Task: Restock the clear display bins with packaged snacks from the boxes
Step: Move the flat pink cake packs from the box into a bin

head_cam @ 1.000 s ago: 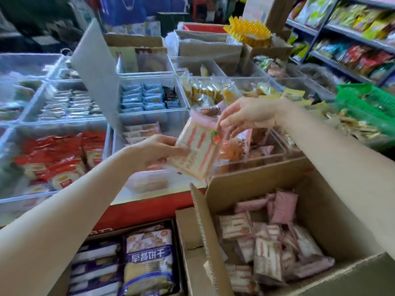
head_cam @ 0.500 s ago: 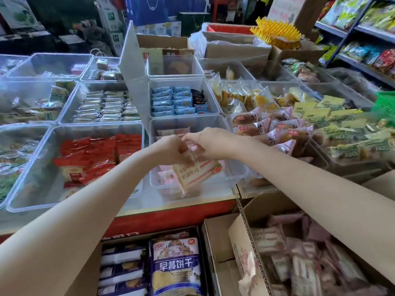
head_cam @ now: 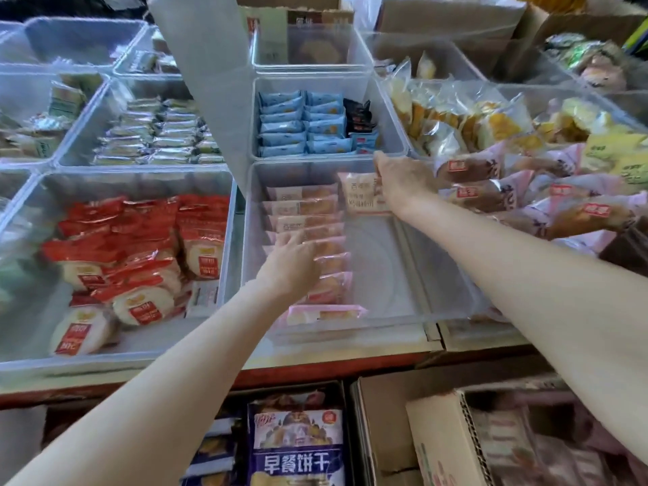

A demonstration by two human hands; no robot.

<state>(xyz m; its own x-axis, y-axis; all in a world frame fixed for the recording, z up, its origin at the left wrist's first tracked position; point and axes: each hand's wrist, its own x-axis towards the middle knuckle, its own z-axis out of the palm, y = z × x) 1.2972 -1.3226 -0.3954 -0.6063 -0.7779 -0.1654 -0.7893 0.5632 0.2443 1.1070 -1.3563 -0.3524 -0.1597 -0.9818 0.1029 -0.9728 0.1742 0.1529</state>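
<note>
In the clear bin (head_cam: pixel 403 275), a pink packet (head_cam: pixel 361 198) is grasped by the right hand (head_cam: pixel 403 184); the packet row (head_cam: pixel 308 240) is pressed by the left hand (head_cam: pixel 291 268), fingers relaxed.

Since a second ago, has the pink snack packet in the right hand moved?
Yes. The pink snack packet, gripped by the right hand, went from above the box toward the far right corner of the clear bin, beside the row.

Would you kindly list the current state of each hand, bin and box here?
Left hand: fingers flat on the pink packet row.
Right hand: pinching one pink packet, upright.
Centre bin: left side filled, right side bare.
Red packet bin: partly filled.
Cardboard box: open.
</note>
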